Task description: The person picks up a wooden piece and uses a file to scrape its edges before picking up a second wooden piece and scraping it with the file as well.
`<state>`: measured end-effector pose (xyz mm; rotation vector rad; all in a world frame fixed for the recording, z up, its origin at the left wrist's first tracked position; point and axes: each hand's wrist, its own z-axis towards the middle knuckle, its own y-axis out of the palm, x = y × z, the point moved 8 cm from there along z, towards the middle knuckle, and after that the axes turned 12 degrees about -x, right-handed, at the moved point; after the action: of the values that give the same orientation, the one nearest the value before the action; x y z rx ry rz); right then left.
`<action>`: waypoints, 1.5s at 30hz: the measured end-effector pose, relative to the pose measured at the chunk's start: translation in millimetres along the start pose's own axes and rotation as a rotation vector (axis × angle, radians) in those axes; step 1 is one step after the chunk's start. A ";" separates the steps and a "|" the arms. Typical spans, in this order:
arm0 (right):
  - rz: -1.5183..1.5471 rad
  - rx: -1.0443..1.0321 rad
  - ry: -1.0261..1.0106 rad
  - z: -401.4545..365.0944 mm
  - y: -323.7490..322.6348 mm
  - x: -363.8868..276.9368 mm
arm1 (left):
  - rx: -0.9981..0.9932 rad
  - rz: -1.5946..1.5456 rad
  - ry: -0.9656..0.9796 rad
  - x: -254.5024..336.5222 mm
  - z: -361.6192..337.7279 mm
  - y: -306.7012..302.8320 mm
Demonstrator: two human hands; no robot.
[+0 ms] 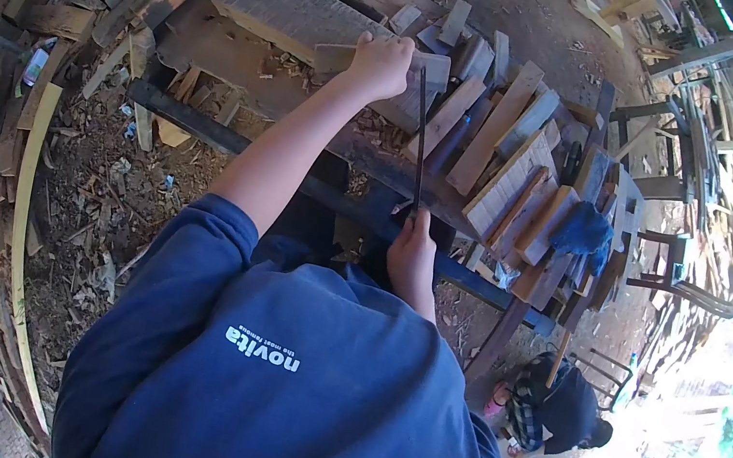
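Observation:
My left hand (380, 66) is closed over a short wooden block (336, 57), which lies by a thick grey beam (278, 9). In my right hand (414, 249), nearer my body, is the lower end of a long, thin dark tool (420, 140). The tool's far end reaches up beside the block's right end. Whether it touches the block cannot be made out. My right fingers are wrapped round its handle end, which they mostly hide.
Wooden pieces (496, 129) lie in a row to the right, with a dark blue cloth (583, 230) on them. A dark rail (359, 213) crosses before my body. Another person (563, 406) bends low at the lower right. Long boards (27, 199) lie at left.

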<state>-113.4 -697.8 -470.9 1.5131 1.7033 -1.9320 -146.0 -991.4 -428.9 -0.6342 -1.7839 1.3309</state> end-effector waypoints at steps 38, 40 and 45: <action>-0.124 0.006 0.013 81.7 0.4 -43.5 | 0.176 0.046 0.055 13.5 -20.0 -10.4; -0.125 -0.007 0.015 57.8 3.9 -31.4 | 0.166 0.035 0.055 13.6 -17.4 -12.2; -0.049 -0.005 0.017 40.8 0.7 -22.9 | 0.135 0.048 0.060 14.2 -18.7 -10.7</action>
<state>-125.0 -742.0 -460.9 1.5039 1.7676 -1.9424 -137.5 -973.6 -412.1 -0.6394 -1.6250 1.4358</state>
